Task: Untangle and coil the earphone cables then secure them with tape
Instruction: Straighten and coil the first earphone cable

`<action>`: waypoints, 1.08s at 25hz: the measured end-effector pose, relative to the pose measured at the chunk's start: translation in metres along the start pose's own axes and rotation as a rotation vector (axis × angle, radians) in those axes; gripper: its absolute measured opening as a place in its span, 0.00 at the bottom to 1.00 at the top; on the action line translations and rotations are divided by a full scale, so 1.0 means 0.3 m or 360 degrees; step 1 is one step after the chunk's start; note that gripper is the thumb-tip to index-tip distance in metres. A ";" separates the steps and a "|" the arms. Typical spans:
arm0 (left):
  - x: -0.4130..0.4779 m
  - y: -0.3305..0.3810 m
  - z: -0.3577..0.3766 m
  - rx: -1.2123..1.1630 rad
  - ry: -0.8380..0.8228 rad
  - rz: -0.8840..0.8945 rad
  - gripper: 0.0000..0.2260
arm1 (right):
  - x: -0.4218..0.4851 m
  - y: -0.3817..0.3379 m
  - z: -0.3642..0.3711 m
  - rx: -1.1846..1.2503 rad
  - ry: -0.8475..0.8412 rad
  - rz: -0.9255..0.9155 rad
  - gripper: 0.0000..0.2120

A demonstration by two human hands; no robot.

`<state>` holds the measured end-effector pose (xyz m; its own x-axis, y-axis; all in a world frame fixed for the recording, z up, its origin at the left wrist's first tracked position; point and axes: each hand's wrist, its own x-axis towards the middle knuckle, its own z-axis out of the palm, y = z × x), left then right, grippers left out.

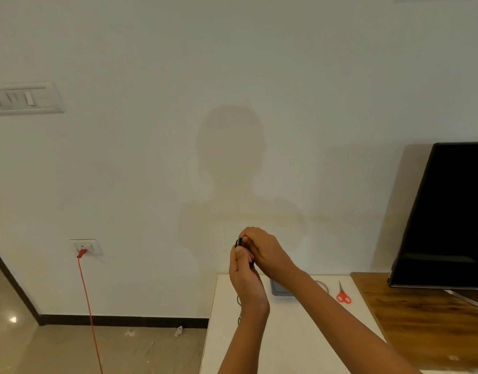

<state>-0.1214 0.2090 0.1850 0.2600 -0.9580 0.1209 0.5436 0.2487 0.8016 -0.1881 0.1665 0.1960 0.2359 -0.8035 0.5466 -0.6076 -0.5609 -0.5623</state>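
Both of my hands are raised together above the white table, in front of the wall. My left hand and my right hand pinch a small black coil of earphone cable between their fingertips. Most of the coil is hidden by my fingers. A thin black strand of cable hangs down beside my left wrist toward the table. A roll of clear tape lies on the table, partly hidden behind my right forearm.
Red-handled scissors lie at the table's far right. A grey flat object sits behind my arms. A black TV screen stands on a wooden cabinet to the right. A red cord hangs from a wall socket at left.
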 end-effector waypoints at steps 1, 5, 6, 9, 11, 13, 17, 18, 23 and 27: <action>-0.010 0.003 0.006 -0.0059 0.0015 -0.0037 0.15 | -0.002 -0.001 0.002 -0.0064 -0.0032 -0.0023 0.16; -0.024 0.013 0.012 -0.0303 0.0037 -0.0211 0.14 | -0.005 -0.001 0.015 -0.0149 0.0047 -0.0116 0.16; -0.016 0.016 0.008 -0.0393 0.0037 -0.0252 0.14 | -0.008 0.007 0.018 -0.0140 0.0097 -0.0117 0.17; 0.010 0.020 -0.009 -0.0595 -0.0006 -0.0380 0.16 | -0.012 0.034 0.008 -0.0043 0.0115 0.0016 0.15; 0.017 0.022 -0.021 -0.0629 -0.0068 -0.0434 0.16 | -0.015 0.035 -0.002 0.0081 0.0044 0.0117 0.11; 0.026 0.015 -0.033 -0.0555 -0.0117 -0.0447 0.16 | -0.018 0.034 -0.017 0.0190 0.0058 0.0152 0.09; 0.066 0.012 -0.047 -0.0454 -0.0234 -0.0359 0.14 | -0.023 0.036 -0.043 0.0232 0.0053 0.0162 0.08; 0.077 0.011 -0.048 -0.0415 -0.0261 -0.0347 0.13 | -0.022 0.039 -0.044 0.0200 0.0032 0.0158 0.08; 0.085 0.003 -0.049 -0.0278 -0.0406 -0.0309 0.11 | -0.006 0.049 -0.055 -0.0258 0.0125 -0.0087 0.11; 0.102 0.063 -0.085 0.0173 -0.0541 -0.0496 0.24 | 0.008 0.057 -0.115 -0.0742 0.0094 -0.0301 0.07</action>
<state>-0.0829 0.1881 0.1891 -0.1885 -0.9815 0.0351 0.4629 -0.0572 0.8845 -0.2239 0.1620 0.2091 0.3397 -0.6761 0.6538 -0.8354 -0.5363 -0.1206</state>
